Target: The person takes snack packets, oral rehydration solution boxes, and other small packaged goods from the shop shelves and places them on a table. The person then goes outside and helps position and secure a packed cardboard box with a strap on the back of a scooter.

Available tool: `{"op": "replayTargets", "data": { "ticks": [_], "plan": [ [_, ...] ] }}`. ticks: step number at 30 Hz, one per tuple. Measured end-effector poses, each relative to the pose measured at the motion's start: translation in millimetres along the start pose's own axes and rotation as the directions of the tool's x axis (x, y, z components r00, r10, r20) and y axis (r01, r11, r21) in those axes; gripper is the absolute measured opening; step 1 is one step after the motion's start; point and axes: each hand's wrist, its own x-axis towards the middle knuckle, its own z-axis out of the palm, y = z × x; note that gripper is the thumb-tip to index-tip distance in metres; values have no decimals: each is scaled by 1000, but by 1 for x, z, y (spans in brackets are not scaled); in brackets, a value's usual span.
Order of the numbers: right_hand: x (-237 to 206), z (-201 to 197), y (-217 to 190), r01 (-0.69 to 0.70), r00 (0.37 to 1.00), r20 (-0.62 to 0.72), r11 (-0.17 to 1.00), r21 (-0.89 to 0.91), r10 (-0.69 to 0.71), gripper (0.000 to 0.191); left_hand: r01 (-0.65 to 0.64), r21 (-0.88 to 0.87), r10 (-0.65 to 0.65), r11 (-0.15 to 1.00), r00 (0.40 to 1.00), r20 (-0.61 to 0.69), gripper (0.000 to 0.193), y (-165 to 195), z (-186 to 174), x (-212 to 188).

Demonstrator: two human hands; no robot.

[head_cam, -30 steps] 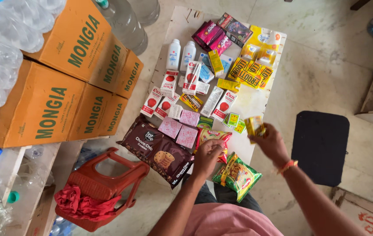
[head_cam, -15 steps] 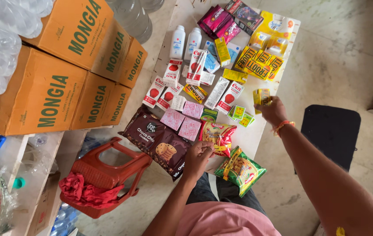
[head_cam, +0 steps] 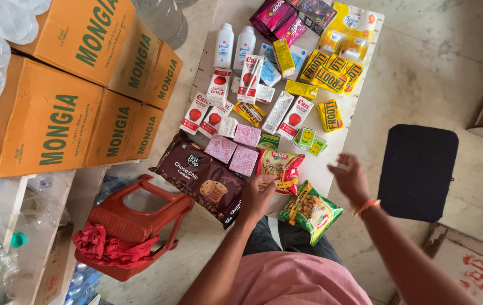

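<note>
Both hands are seen low in the view, over a white board laid with packaged goods. At about six o'clock the left hand is curled, its fingers resting on the lower edge of a red snack packet; whether the packet is actually gripped cannot be told. At about four o'clock the right hand is held open and empty above a bare part of the board, fingers loosely spread and slightly blurred, an orange band worn at its wrist. A green and yellow snack packet is found between the two hands, toward five o'clock, overhanging the board's near edge. Just at nine o'clock of the left hand a dark brown cookie pack is laid, touched by pink sachets on its upper side. Further toward twelve o'clock, red and white cartons, yellow juice boxes and two white bottles are spread. Orange cardboard boxes are stacked at ten o'clock, a red plastic stool at eight o'clock, and a black mat at three o'clock
</note>
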Motion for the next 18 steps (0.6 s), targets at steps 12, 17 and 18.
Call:
{"op": "replayTargets", "data": {
  "ticks": [12,17,18],
  "plan": [
    [-26,64,-12,-260,925,319,956,135,207,76,-43,183,36,982,998,43,49,-35,2,5],
    [-22,75,-24,-303,906,321,952,35,276,68,9,184,-41,983,985,167,54,-40,0,2],
    [-23,76,-27,-301,905,327,953,38,273,62,5,188,-39,982,983,180,54,-40,-1,1]
  ]
}}
